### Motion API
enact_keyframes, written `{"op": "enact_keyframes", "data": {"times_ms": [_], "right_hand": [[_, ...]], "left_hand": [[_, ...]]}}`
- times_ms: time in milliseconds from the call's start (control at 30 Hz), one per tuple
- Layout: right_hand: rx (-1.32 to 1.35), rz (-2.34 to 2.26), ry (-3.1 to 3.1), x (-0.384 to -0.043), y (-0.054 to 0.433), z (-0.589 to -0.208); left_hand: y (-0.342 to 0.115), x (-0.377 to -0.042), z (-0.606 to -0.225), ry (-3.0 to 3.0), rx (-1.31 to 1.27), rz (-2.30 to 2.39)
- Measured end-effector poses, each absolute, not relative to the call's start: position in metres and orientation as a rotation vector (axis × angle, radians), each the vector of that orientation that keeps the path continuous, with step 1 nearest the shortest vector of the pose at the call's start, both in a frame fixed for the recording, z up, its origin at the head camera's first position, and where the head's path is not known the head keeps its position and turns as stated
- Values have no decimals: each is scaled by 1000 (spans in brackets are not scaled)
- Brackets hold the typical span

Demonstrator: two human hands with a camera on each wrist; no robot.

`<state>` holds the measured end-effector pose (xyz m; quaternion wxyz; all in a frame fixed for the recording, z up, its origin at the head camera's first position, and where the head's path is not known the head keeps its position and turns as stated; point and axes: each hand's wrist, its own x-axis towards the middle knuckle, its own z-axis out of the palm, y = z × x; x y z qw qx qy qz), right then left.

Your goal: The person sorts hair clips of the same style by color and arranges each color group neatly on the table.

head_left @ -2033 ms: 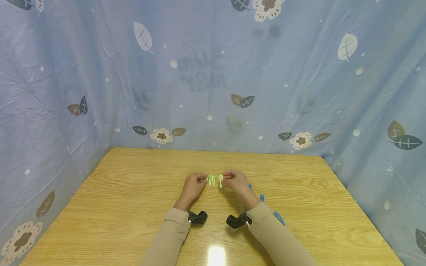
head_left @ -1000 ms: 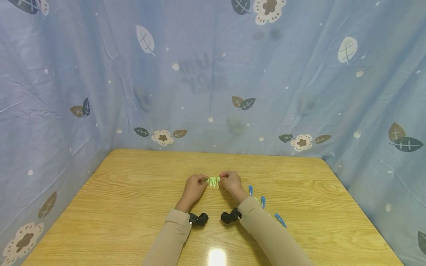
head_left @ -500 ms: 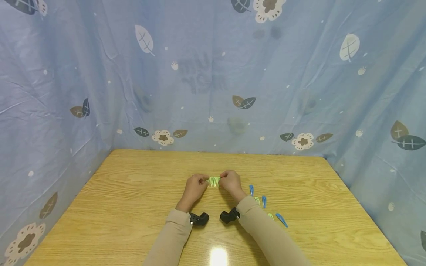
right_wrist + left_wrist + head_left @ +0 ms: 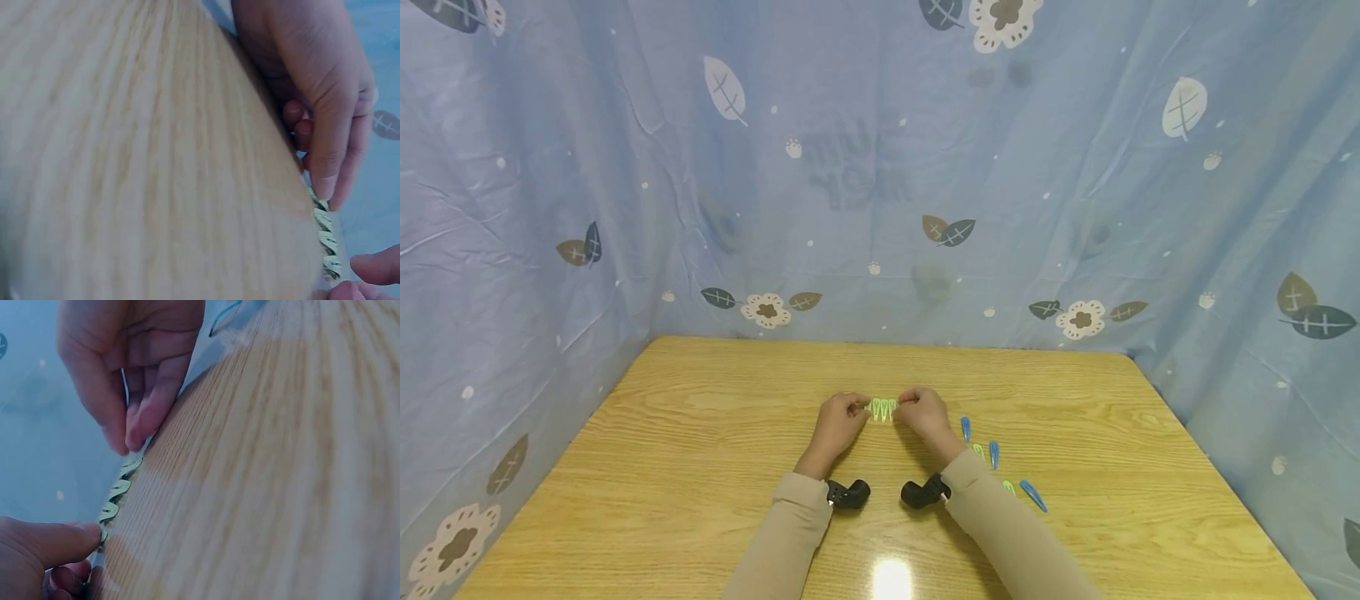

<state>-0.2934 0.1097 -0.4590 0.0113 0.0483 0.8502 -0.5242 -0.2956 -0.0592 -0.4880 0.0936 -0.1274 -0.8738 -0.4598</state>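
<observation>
Several pale green snap hair clips [image 4: 883,409] lie side by side in a short row on the wooden table. At the row's left end my left hand [image 4: 838,425] pinches the outermost hair clip [image 4: 104,536] between thumb and finger. My right hand [image 4: 925,413] is at the right end, its thumb and forefinger slightly parted just off the last clip [image 4: 132,466]. In the right wrist view, a small gap shows between the right thumb and forefinger [image 4: 375,265], with nothing held.
To the right lie blue hair clips [image 4: 994,454] and two more green clips [image 4: 978,452], partly behind the right sleeve [image 4: 992,500]. The wooden table [image 4: 700,467] reaches a patterned blue curtain [image 4: 880,208] at the back and sides. A black camera sits on each wrist.
The right hand brought a green hair clip leftward to the row's right end, then let it go and drew back slightly. The left hand stays on the leftmost clip.
</observation>
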Motion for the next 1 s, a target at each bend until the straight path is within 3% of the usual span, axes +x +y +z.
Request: {"op": "enact_keyframes", "data": {"times_ms": [733, 1000], "right_hand": [[-64, -1723, 2560, -249, 154, -424], [-119, -1786, 2513, -231, 184, -415]], "left_hand": [[-63, -290, -490, -2488, -490, -1362], [-60, -294, -489, -2589, -397, -1363]]}}
